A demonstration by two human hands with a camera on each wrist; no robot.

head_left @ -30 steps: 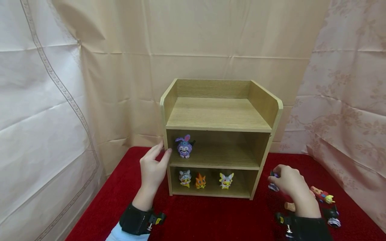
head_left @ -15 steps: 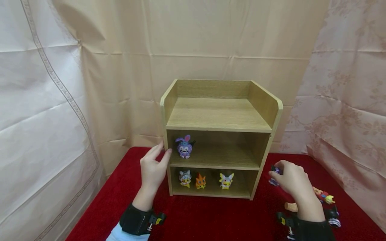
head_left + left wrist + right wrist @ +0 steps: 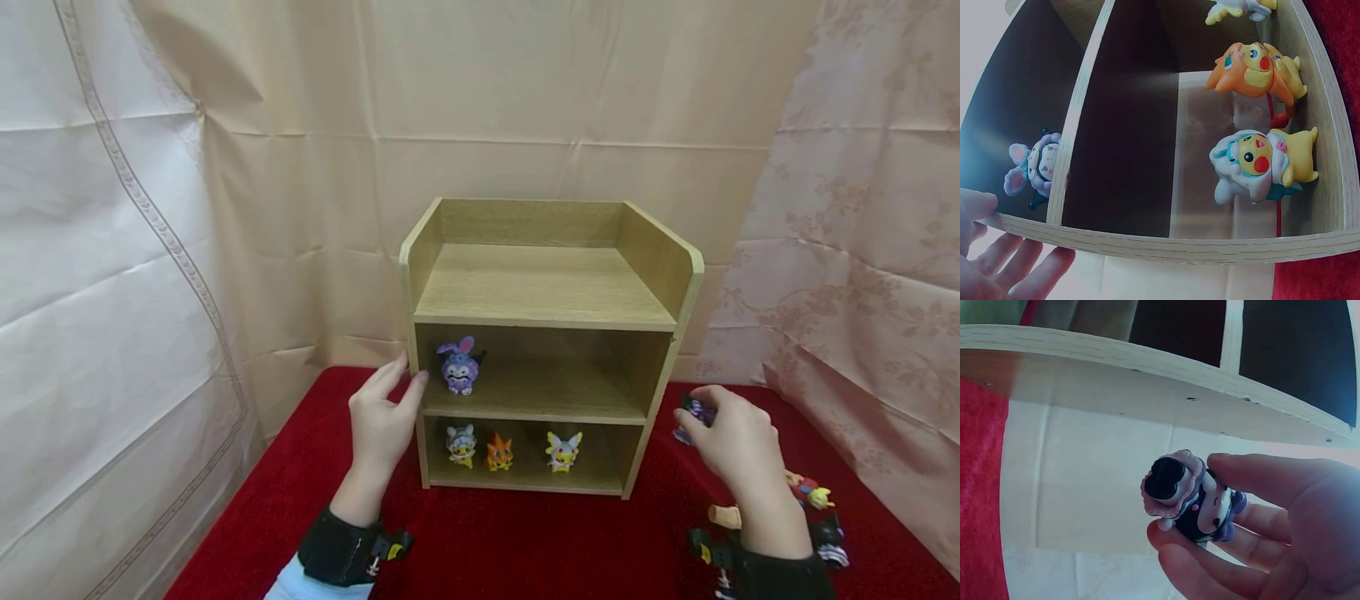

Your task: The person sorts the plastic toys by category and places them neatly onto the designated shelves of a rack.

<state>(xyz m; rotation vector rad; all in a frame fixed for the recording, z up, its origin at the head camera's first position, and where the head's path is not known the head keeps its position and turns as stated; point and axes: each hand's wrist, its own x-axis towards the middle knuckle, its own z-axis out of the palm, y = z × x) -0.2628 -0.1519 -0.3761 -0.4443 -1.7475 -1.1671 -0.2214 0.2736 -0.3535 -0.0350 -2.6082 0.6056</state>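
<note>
My left hand (image 3: 381,421) is at the left side panel of a light wooden shelf (image 3: 546,283), its thumb over the front edge and its fingers along the outside. Off the shelf's right side, my right hand (image 3: 738,437) pinches a small black, white and purple figurine (image 3: 1200,500) between thumb and fingers, frilled end pointing away from the palm. A purple bunny-eared figurine (image 3: 460,367) stands at the left of the middle shelf. Below it are a grey-hooded yellow figurine (image 3: 461,446), an orange figurine (image 3: 498,452) and a white-eared yellow one (image 3: 562,452).
On the red cloth (image 3: 525,550) at the right lie a red and yellow figurine (image 3: 810,492), a black figurine with stripes (image 3: 828,540) and a tan cylindrical piece (image 3: 723,517) beside the right wrist. Light curtains (image 3: 525,100) hang behind.
My right hand has raised the purple and black figurine from the cloth and shifted slightly away and to the right. The left hand and the shelf have stayed in place.
</note>
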